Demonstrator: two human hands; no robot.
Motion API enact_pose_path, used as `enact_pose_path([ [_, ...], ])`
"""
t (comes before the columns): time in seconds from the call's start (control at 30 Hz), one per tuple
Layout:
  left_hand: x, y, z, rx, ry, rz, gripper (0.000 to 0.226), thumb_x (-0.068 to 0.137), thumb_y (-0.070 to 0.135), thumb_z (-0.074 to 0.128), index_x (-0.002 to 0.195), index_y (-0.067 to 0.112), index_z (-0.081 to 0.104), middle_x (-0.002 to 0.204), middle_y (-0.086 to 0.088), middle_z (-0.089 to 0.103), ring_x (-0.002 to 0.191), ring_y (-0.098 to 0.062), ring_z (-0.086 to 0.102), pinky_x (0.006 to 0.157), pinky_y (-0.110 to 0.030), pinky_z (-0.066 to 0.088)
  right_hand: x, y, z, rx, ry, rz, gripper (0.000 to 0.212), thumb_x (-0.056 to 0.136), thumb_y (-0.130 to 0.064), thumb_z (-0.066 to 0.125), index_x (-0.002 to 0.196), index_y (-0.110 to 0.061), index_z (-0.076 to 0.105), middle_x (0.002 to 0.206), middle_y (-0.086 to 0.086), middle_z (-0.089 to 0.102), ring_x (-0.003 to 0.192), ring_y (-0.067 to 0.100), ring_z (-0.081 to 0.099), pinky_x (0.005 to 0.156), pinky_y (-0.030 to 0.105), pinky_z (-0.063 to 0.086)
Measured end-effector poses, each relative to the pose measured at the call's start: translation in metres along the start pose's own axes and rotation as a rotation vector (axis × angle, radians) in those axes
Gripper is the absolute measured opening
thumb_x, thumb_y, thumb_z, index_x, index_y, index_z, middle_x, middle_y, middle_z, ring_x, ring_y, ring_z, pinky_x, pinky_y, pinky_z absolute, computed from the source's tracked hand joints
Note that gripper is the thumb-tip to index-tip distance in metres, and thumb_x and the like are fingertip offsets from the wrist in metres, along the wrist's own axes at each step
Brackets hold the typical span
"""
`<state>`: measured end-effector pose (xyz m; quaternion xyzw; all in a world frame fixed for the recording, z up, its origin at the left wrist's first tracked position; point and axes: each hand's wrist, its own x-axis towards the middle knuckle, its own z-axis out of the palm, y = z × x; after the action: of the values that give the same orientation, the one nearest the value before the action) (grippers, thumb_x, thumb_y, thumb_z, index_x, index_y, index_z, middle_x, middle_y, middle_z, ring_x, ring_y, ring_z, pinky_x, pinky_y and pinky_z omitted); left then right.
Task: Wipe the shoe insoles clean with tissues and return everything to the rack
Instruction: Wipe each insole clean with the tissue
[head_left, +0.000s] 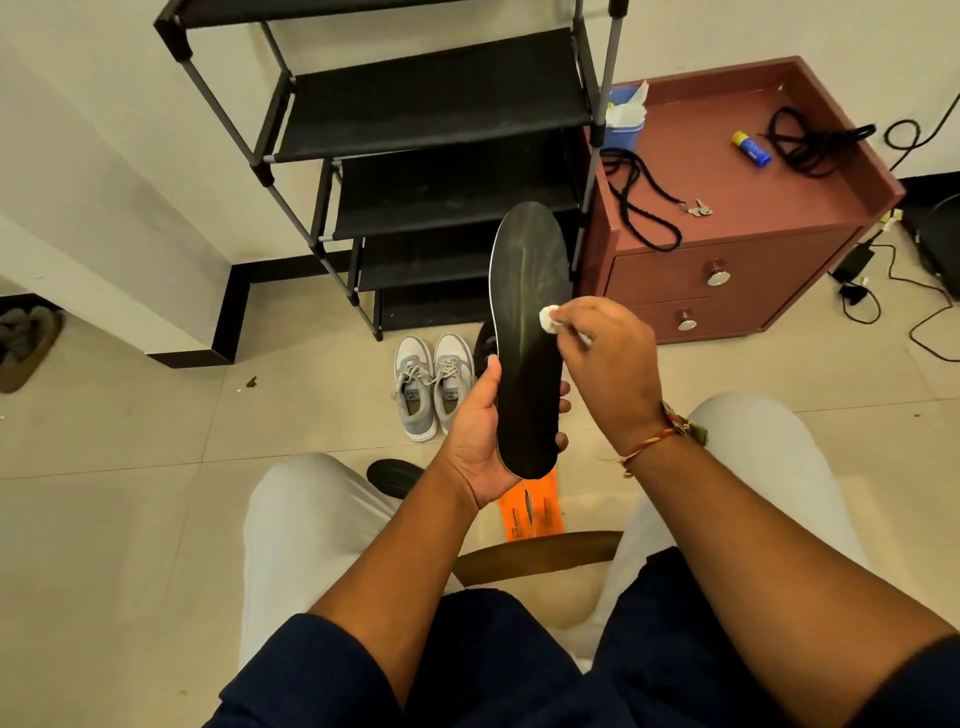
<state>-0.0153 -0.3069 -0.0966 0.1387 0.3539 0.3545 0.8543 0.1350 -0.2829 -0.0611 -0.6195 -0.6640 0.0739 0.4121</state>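
Pale tiled floor (130, 441) by a white wall. Above it a dark insole (527, 338) is held upright, toe end up, in front of the rack's lower shelves. The left hand (478, 441) grips its heel end: the thumb lies along the left edge and the fingertips curl round from behind at the right edge. The right hand (608, 364) pinches a small white tissue (548, 315) wad, which touches the insole's face near its right edge, about midway up. Pale streaks run down the insole's middle.

Below the hands, two orange insoles (530, 509) lie side by side on the floor, and another dark insole (395, 475) shows partly past the left knee. A pair of grey sneakers (434, 387) stands just in front of the black rack (436, 104), toes toward it.

Right of the rack stands a red-brown cabinet (727, 270) with two drawers. On its top are a blue tissue box (623, 119) at the back left corner, a black cord (639, 208) with keys (698, 208), a blue and yellow tube (750, 149) and a bundled black cable (815, 143). A brown slipper (26, 343) lies at the far left.
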Motion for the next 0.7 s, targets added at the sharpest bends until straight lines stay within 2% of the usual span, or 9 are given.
enact_pose_path([
  [0.07, 0.0, 0.001, -0.001, -0.006, 0.019, 0.011, 0.064, 0.099, 0.064, 0.036, 0.134, 0.016, 0.062, 0.119, -0.012, 0.058, 0.102, -0.023, 0.053, 0.08, -0.037, 0.044, -0.007, -0.011, 0.003, 0.045, -0.053, -0.037, 0.014, 0.088, -0.004, 0.068, 0.1, -0.006, 0.075, 0.1, 0.007, 0.073, 0.095, 0.022, 0.067, 0.087, 0.042, 0.056],
  [0.17, -0.005, 0.006, 0.002, -0.048, 0.059, 0.022, 0.051, 0.095, 0.055, 0.048, 0.111, 0.014, 0.074, 0.112, -0.012, 0.066, 0.107, -0.026, 0.061, 0.096, -0.038, 0.044, -0.026, -0.043, 0.011, 0.117, -0.151, -0.082, 0.015, 0.086, -0.005, 0.067, 0.097, -0.009, 0.076, 0.1, 0.004, 0.073, 0.096, 0.018, 0.067, 0.09, 0.038, 0.054],
  [0.27, -0.007, 0.011, 0.001, -0.113, 0.089, 0.049, 0.047, 0.093, 0.052, 0.051, 0.093, 0.013, 0.078, 0.098, -0.009, 0.069, 0.1, -0.025, 0.064, 0.09, -0.038, 0.047, -0.035, -0.06, 0.016, 0.169, -0.245, -0.076, 0.019, 0.091, -0.006, 0.061, 0.104, -0.003, 0.074, 0.109, 0.006, 0.07, 0.102, 0.013, 0.061, 0.097, 0.034, 0.05],
  [0.33, -0.008, 0.011, 0.002, -0.132, 0.089, 0.052, 0.048, 0.095, 0.052, 0.05, 0.099, 0.013, 0.077, 0.103, -0.01, 0.068, 0.104, -0.026, 0.064, 0.094, -0.039, 0.046, -0.032, -0.057, 0.017, 0.131, -0.226, -0.115, 0.018, 0.091, -0.006, 0.062, 0.105, -0.003, 0.074, 0.109, 0.006, 0.069, 0.102, 0.014, 0.061, 0.096, 0.036, 0.05],
  [0.43, -0.007, 0.007, 0.007, -0.114, 0.057, 0.042, 0.053, 0.098, 0.055, 0.044, 0.114, 0.015, 0.074, 0.117, -0.013, 0.065, 0.112, -0.027, 0.061, 0.101, -0.04, 0.042, -0.021, -0.037, 0.016, 0.091, -0.132, -0.104, 0.01, 0.086, -0.008, 0.067, 0.093, -0.009, 0.075, 0.096, 0.004, 0.07, 0.092, 0.02, 0.064, 0.085, 0.039, 0.053],
  [0.57, -0.004, -0.002, 0.006, -0.002, 0.004, -0.004, 0.06, 0.1, 0.061, 0.036, 0.129, 0.018, 0.065, 0.119, -0.012, 0.06, 0.101, -0.025, 0.055, 0.076, -0.038, 0.043, 0.0, -0.011, 0.006, 0.042, -0.02, -0.034, 0.011, 0.086, -0.007, 0.069, 0.094, -0.007, 0.076, 0.096, 0.005, 0.071, 0.09, 0.02, 0.066, 0.084, 0.036, 0.056],
  [0.7, -0.003, -0.007, 0.005, 0.092, 0.003, -0.069, 0.067, 0.1, 0.064, 0.035, 0.139, 0.014, 0.056, 0.117, -0.013, 0.057, 0.098, -0.022, 0.053, 0.074, -0.035, 0.043, 0.007, 0.001, -0.002, 0.043, 0.048, 0.026, 0.009, 0.087, -0.007, 0.07, 0.094, -0.006, 0.076, 0.094, 0.006, 0.073, 0.089, 0.018, 0.068, 0.084, 0.028, 0.056],
])
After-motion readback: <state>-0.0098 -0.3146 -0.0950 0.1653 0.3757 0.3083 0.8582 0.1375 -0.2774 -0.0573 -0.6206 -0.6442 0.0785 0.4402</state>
